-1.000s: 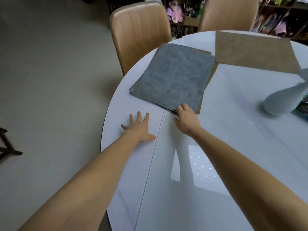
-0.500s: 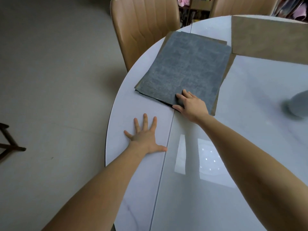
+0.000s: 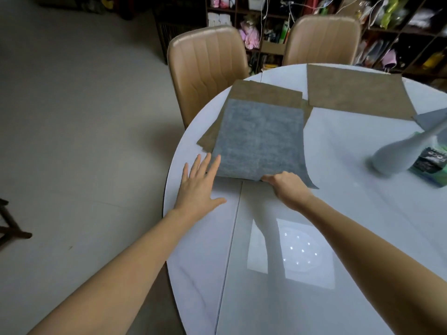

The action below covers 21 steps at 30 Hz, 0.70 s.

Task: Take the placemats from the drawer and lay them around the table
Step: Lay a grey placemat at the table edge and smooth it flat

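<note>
A grey placemat [image 3: 258, 139] lies on top of a brown placemat [image 3: 263, 90] near the left rim of the round white table [image 3: 290, 262]. My right hand [image 3: 289, 187] pinches the grey mat's near edge, which is pulled toward me so the brown mat shows behind and to its left. My left hand [image 3: 198, 184] lies flat on the table with fingers spread, its fingertips at the grey mat's near left corner. Another brown placemat [image 3: 358, 93] lies at the far side of the table.
Two tan padded chairs [image 3: 208, 66] [image 3: 321, 39] stand at the far edge. A grey vase [image 3: 406, 153] and a dark green packet [image 3: 433, 163] sit at the right. Cluttered shelves [image 3: 266, 20] fill the back wall; a dark wooden stand [image 3: 9, 226] is on the floor, left.
My right hand closed on the grey mat's near edge and slid it toward me, uncovering the brown mat beneath. My left hand moved forward to the mat's corner.
</note>
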Each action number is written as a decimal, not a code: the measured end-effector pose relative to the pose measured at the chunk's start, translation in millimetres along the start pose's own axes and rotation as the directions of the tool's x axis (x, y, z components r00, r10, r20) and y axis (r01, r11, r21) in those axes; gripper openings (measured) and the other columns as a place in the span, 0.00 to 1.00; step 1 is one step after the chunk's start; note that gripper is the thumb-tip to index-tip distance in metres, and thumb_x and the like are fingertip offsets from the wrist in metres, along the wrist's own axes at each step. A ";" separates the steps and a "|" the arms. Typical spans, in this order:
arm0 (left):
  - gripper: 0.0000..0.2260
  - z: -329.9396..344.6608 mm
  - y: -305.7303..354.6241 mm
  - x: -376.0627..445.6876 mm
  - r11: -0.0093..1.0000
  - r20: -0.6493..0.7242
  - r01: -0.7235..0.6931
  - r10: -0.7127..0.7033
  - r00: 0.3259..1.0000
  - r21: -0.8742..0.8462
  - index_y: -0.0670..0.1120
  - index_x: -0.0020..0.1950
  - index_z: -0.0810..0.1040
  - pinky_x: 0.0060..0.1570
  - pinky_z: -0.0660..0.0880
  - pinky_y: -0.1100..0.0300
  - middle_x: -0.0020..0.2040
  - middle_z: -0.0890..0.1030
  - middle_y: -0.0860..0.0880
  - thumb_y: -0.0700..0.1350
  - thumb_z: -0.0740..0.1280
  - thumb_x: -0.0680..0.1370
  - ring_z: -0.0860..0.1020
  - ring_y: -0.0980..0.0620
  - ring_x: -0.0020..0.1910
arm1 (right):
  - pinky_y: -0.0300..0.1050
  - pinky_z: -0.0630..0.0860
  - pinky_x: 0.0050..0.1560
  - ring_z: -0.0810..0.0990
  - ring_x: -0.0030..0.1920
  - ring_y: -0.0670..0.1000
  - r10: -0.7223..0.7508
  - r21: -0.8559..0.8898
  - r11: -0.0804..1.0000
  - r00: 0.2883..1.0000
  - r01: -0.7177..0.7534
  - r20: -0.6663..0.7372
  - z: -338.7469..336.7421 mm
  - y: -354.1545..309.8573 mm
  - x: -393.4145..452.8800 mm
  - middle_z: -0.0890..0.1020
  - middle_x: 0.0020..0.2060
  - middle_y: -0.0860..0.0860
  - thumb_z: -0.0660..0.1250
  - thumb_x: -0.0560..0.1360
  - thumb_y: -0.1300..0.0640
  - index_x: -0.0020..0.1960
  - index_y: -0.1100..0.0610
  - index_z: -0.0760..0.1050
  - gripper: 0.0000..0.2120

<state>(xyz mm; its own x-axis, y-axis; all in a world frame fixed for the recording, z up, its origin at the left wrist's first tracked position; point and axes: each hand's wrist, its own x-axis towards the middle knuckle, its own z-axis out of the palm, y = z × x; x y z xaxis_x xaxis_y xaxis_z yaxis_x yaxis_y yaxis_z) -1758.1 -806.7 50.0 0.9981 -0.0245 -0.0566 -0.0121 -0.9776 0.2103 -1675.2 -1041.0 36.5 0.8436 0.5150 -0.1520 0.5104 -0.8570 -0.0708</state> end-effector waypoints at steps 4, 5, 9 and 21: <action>0.40 -23.5 17.7 -34.3 0.984 0.176 -0.110 0.084 0.981 0.142 0.49 0.80 0.47 0.76 0.42 0.46 0.79 0.54 0.49 0.62 0.63 0.76 0.45 0.46 0.79 | 0.50 0.78 0.46 0.81 0.49 0.60 0.030 0.045 0.999 0.999 -0.028 -0.043 -21.6 -20.3 -64.0 0.83 0.51 0.56 0.58 0.74 0.67 0.65 0.43 0.73 0.26; 0.34 -29.3 22.6 -40.8 0.986 0.170 -0.109 0.087 0.982 0.128 0.49 0.79 0.54 0.76 0.44 0.47 0.78 0.60 0.49 0.59 0.62 0.78 0.51 0.47 0.79 | 0.50 0.77 0.45 0.81 0.48 0.61 0.031 0.042 0.999 0.998 -0.029 -0.050 -29.9 -29.4 -79.9 0.84 0.50 0.56 0.58 0.74 0.68 0.65 0.44 0.73 0.26; 0.14 -55.6 42.2 -79.2 0.944 0.116 -0.221 0.198 0.973 0.245 0.49 0.61 0.77 0.59 0.70 0.54 0.58 0.81 0.46 0.50 0.55 0.83 0.78 0.44 0.59 | 0.51 0.78 0.44 0.81 0.47 0.61 0.112 0.072 0.992 0.989 -0.105 -0.095 -56.0 -64.5 -147.5 0.83 0.49 0.57 0.58 0.76 0.67 0.63 0.47 0.74 0.22; 0.12 -91.7 117.3 -241.0 0.847 0.051 -0.512 0.523 0.851 -0.145 0.49 0.51 0.79 0.38 0.69 0.56 0.49 0.83 0.49 0.50 0.57 0.82 0.79 0.45 0.48 | 0.55 0.72 0.65 0.68 0.70 0.58 0.649 0.903 -0.378 0.636 -0.206 0.417 -72.9 -167.5 -349.1 0.65 0.72 0.56 0.61 0.77 0.40 0.75 0.56 0.58 0.33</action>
<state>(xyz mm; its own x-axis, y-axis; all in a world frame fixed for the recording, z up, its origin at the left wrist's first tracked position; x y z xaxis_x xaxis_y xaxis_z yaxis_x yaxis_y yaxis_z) -1994.6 -896.2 177.8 0.8397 -0.5429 0.0116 -0.5123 -0.7848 0.3489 -2043.0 -1075.9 173.2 0.7985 -0.2357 -0.5539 -0.5174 0.2015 -0.8317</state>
